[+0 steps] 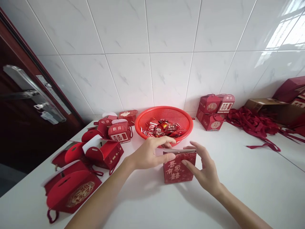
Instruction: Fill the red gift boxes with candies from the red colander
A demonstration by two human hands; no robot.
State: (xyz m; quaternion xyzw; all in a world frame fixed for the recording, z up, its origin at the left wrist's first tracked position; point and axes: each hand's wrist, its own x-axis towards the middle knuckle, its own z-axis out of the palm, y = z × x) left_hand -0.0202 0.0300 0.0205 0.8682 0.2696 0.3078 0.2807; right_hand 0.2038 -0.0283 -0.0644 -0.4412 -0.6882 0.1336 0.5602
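Carton (178, 173), red with gold characters, stands upright on the white table (238, 200) just below the centre of the frame, between the person's two hands. Its narrow top edge forms the long axis seen from above and runs roughly left to right across the frame, so that the left hand (149, 154) meets its left end and the right hand (206, 170) its right end; neither is nearer, as both touch the card. The right hand pinches the upper right corner, thumb flat on the lettered front, forefinger bent over the top. The left thumb lies across the upper left of the front, with the fingers curled beyond the top edge; whether they press together cannot be told. Directly behind, at the centre of the frame, a red basket (190, 124) holds wrapped sweets (164, 128). Open red boxes (105, 154) crowd the left of the frame, well apart from the right hand; stacked closed boxes (211, 109) and a heap of dark red ribbon (254, 122) lie against the tiled wall (171, 31) at right.
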